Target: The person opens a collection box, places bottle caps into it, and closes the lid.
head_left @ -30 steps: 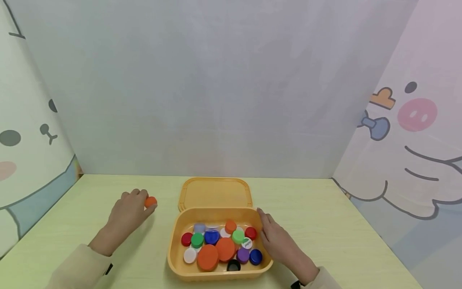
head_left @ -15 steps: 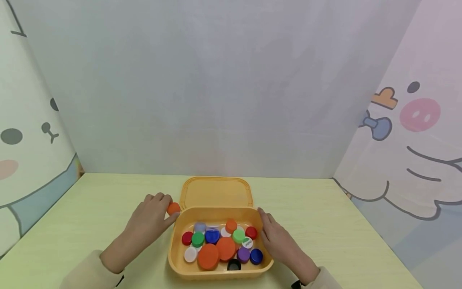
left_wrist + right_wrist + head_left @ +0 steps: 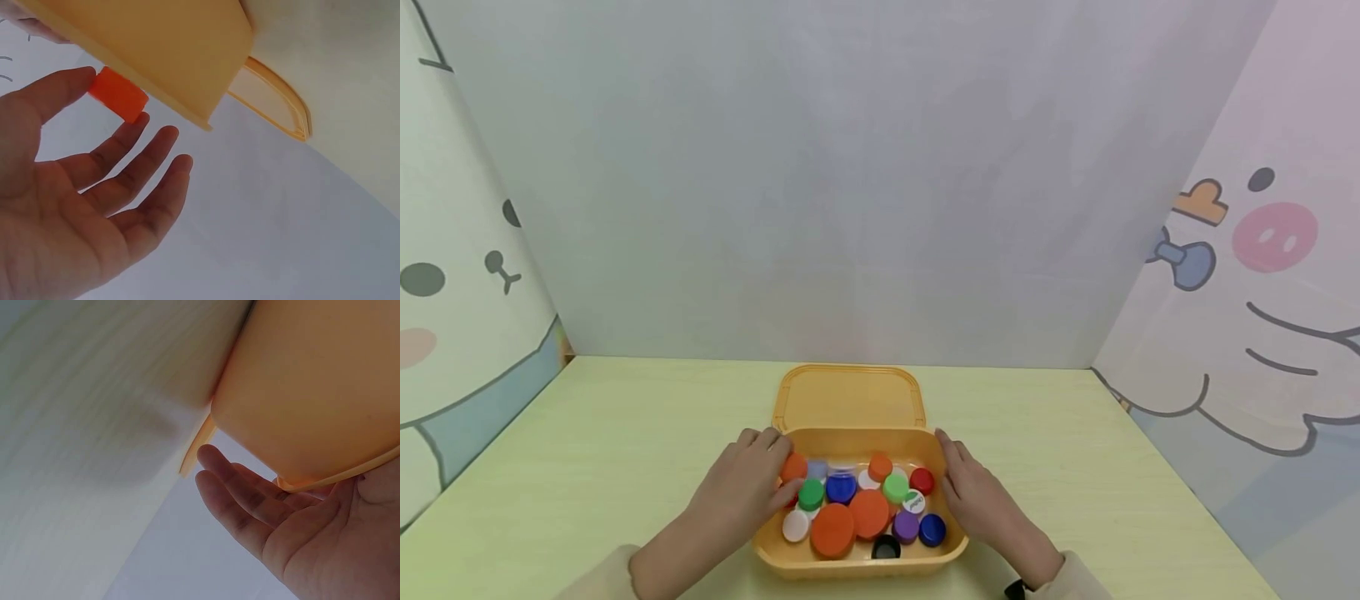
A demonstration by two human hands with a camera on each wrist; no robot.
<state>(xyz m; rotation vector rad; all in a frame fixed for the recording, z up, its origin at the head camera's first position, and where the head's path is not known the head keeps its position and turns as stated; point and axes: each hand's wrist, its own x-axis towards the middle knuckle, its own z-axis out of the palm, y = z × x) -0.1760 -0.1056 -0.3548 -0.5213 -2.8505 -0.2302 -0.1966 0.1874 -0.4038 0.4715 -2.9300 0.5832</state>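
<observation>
My left hand point(image 3: 737, 483) pinches an orange bottle cap point(image 3: 120, 95) between thumb and fingertip, at the left rim of a yellow plastic box point(image 3: 865, 572). The other left fingers are loosely bent outside the box wall. Many bottle caps lie inside the box, among them large orange caps point(image 3: 832, 531), a green cap point(image 3: 811, 494), a purple cap point(image 3: 906, 527) and a black cap point(image 3: 886, 547). At the box's right side my right hand point(image 3: 985, 504) holds the rim, thumb over the inside and fingers along the outer wall.
A yellow lid point(image 3: 850, 396) lies flat on the pale wooden table point(image 3: 1120, 475) behind the box. A grey cloth backdrop point(image 3: 850, 183) stands behind the table, with cartoon-printed panels point(image 3: 1247, 333) on both sides.
My left hand has carried the orange bottle cap rightward from the table's left side to above the box's left part. My right hand has stayed on the box's right rim.
</observation>
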